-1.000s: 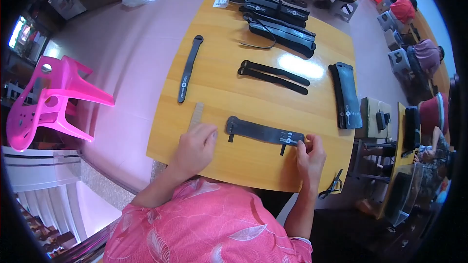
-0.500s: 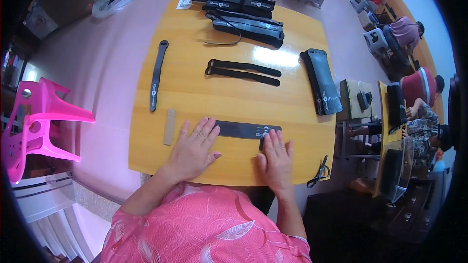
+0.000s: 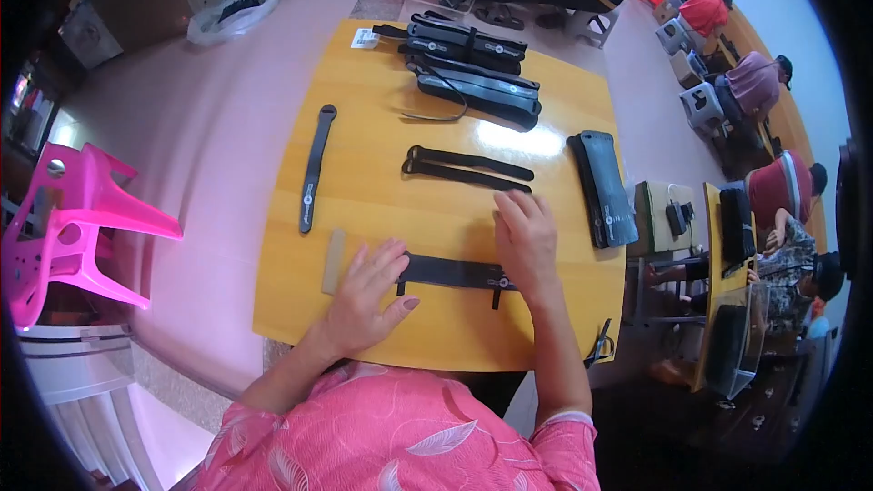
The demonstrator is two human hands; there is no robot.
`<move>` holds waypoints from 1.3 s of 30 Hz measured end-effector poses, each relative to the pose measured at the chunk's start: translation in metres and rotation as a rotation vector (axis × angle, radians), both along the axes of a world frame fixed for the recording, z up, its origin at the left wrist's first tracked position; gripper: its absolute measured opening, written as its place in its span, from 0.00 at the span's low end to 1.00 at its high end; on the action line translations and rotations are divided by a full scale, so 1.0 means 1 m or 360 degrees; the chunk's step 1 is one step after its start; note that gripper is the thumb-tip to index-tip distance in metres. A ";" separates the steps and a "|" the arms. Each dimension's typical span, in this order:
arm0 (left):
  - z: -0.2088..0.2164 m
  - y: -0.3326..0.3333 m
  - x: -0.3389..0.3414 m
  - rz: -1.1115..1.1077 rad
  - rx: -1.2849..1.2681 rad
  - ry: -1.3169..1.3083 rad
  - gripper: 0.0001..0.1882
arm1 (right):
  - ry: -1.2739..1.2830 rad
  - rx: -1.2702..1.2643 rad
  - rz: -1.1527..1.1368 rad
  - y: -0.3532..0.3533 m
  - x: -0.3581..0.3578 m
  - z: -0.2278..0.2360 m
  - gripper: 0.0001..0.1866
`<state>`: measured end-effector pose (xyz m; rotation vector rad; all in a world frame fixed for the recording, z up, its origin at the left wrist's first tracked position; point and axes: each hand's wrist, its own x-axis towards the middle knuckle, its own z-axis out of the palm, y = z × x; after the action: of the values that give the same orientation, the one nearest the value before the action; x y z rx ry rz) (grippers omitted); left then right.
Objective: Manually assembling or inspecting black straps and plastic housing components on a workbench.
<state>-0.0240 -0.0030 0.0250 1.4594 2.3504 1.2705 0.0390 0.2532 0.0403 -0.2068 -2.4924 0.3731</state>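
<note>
A wide black strap [image 3: 450,271] with white printing lies across the near part of the yellow table. My left hand [image 3: 368,295] rests open and flat over its left end, fingers spread. Short narrow black ends stick out below the strap near both ends. Above its right end is my right hand [image 3: 529,241], with bent fingers close to the tips of two narrow black straps [image 3: 468,166]. Those straps lie side by side, each with a loop at the left. My right fingertips are hidden, so I cannot tell whether they grip anything.
A looped grey-black strap [image 3: 316,173] lies at left, near a tan strip [image 3: 334,259]. Strap bundles [image 3: 473,73] fill the far edge; another stack [image 3: 603,191] lies at right. A small black tie [image 3: 600,343] hangs at the near right corner. A pink stool [image 3: 82,227] stands left.
My right hand has lifted off the strap's right end and moved forward toward the two narrow straps. My left hand stays at the left end. The view has shifted slightly.
</note>
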 end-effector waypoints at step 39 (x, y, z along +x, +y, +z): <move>0.043 0.128 -0.094 0.0059 -0.1269 -0.0386 0.19 | -0.0239 0.0343 0.0386 -0.044 0.038 0.018 0.10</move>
<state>-0.1178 0.1252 0.0682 0.9384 2.2923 0.3684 0.0765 0.2095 0.0587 0.1622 -2.6907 0.1890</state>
